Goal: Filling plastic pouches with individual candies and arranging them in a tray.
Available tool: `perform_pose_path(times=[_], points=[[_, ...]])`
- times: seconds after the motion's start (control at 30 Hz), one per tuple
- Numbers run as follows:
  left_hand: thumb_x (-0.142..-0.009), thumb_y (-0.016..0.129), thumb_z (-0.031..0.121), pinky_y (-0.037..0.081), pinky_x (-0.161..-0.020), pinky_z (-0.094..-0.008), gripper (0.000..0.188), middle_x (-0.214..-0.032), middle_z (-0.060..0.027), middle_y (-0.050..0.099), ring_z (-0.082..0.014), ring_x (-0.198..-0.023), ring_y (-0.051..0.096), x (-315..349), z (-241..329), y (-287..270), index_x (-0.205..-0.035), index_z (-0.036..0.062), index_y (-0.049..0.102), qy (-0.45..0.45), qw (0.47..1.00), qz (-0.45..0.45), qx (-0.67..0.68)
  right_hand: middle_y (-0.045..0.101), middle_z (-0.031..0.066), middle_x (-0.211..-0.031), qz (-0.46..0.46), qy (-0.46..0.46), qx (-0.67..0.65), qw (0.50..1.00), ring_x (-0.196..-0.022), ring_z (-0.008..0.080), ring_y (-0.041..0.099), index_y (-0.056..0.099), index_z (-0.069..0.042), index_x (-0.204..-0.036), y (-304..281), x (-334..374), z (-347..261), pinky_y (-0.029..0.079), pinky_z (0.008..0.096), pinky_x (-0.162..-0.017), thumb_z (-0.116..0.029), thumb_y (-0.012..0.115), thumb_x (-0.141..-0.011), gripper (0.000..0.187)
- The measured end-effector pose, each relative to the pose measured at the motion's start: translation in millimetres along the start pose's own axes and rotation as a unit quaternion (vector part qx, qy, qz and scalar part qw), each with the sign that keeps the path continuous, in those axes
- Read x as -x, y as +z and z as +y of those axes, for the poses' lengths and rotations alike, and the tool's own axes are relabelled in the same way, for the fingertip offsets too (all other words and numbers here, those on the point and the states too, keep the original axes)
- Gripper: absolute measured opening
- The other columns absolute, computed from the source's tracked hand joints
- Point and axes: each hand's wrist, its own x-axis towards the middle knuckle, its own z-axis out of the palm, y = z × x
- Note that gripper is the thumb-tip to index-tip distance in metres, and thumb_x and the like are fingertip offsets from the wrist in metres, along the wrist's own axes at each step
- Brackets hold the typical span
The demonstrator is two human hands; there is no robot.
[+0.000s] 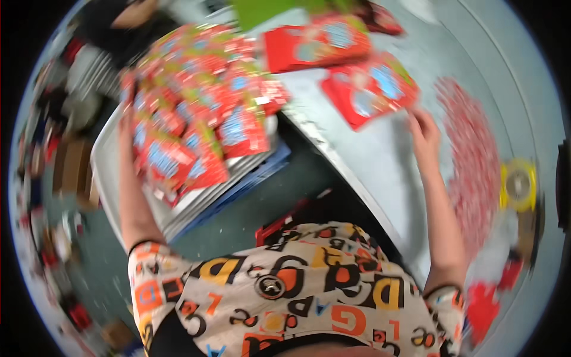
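A large heap of shiny red packets [196, 113] with blue and green print lies on a white tray [110, 157] at the left. My left hand [126, 95] is at the heap's left edge, smeared by motion, and its fingers are hard to make out. On the pale table [357, 154] to the right, a red packet or small stack of packets [372, 89] lies at an angle. My right hand [425, 134] has its fingertips closed at that packet's right corner. Just beyond sits another stack of red packets [318, 44].
Many small red-and-white sticks or sachets [470, 160] are spread over the table's right side, beside a yellow round-centred object [517, 184]. A green sheet [262, 12] is at the far edge. Another person's arm [134, 13] shows at upper left. A blue tray [262, 166] lies beneath the white one.
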Motion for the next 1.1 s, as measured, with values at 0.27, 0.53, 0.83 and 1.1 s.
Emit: perform_pose_path(times=[0.27, 0.53, 0.83, 1.1], points=[[-0.102, 0.051, 0.044, 0.030, -0.115, -0.0341, 0.066, -0.154, -0.0165, 0.041, -0.0265, -0.139, 0.041, -16, 7, -37, -0.151, 0.0002, 0.038, 0.109, 0.993, -0.032, -0.038, 0.051, 0.0223, -0.137, 0.043, -0.094, 0.242, 0.965, -0.125, 0.0384, 0.052, 0.065, -0.008, -0.125, 26, -106, 39, 0.045, 0.0424, -0.105, -0.043, 0.074, -0.084, 0.054], [-0.099, 0.048, 0.056, 0.035, -0.113, -0.0394, 0.077, -0.157, -0.0116, 0.037, -0.0277, -0.139, 0.042, 55, 65, -52, -0.156, 0.0074, 0.030, -0.065, 0.993, 0.016, -0.094, 0.055, 0.0206, -0.129, -0.014, 0.017, 0.254, 0.967, -0.120, 0.0365, 0.055, 0.062, -0.006, -0.124, 18, -104, 68, 0.048, 0.0426, -0.101, -0.046, 0.086, -0.064, 0.076], [-0.106, 0.035, 0.050, 0.049, -0.100, -0.0408, 0.066, -0.138, -0.0159, 0.055, -0.0276, -0.117, 0.060, 142, 28, 5, -0.143, -0.0024, 0.046, 0.001, 0.998, 0.036, 0.057, 0.058, 0.0257, -0.125, 0.070, 0.153, 0.197, 0.966, -0.116, 0.0386, 0.059, 0.047, 0.002, -0.140, 5, -62, 52, 0.049, 0.0433, -0.100, -0.048, 0.088, -0.063, 0.101], [-0.101, 0.049, 0.049, 0.045, -0.103, -0.0422, 0.070, -0.136, -0.0256, 0.055, -0.0329, -0.121, 0.056, 147, 40, -19, -0.143, -0.0058, 0.043, 0.010, 0.977, 0.193, -0.093, 0.071, 0.0091, -0.100, 0.053, 0.296, -0.327, 0.896, -0.089, 0.0153, 0.070, 0.064, 0.003, -0.115, -29, 20, 32, 0.057, 0.0297, -0.082, -0.014, 0.065, -0.095, 0.026]])
